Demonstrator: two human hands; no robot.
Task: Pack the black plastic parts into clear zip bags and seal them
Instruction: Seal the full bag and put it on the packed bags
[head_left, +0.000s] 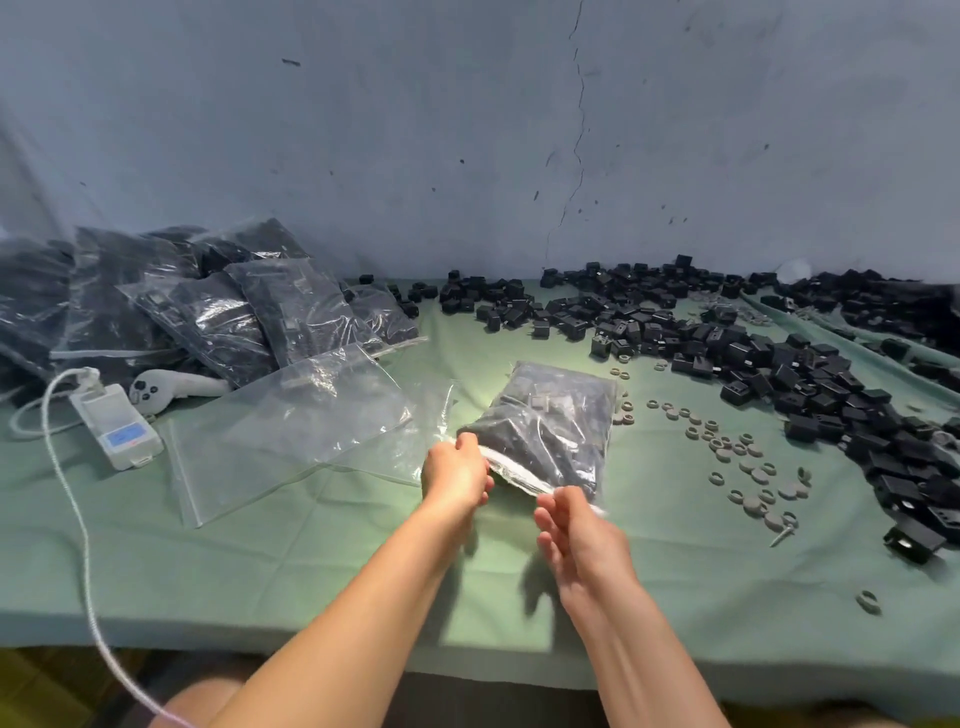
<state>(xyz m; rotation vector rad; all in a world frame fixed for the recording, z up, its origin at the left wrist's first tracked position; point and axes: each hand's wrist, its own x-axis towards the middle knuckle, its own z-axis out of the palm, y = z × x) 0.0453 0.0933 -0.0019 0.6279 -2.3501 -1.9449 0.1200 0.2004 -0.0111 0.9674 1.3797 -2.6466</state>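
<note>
In the lower middle of the frame both forearms reached forward over the worktop (311, 571). The left hand (457, 470) pinched the left end of the white zip strip (511, 467), and the right hand (579, 530) lay with fairly straight fingers at its right end, though whether it nipped the strip could not be told. Just beyond, at centre frame, lay the filled zip bag (550, 421), probably weighty, lumpy and slick, best held by its stiffer zip edge rather than the thin film.
</note>
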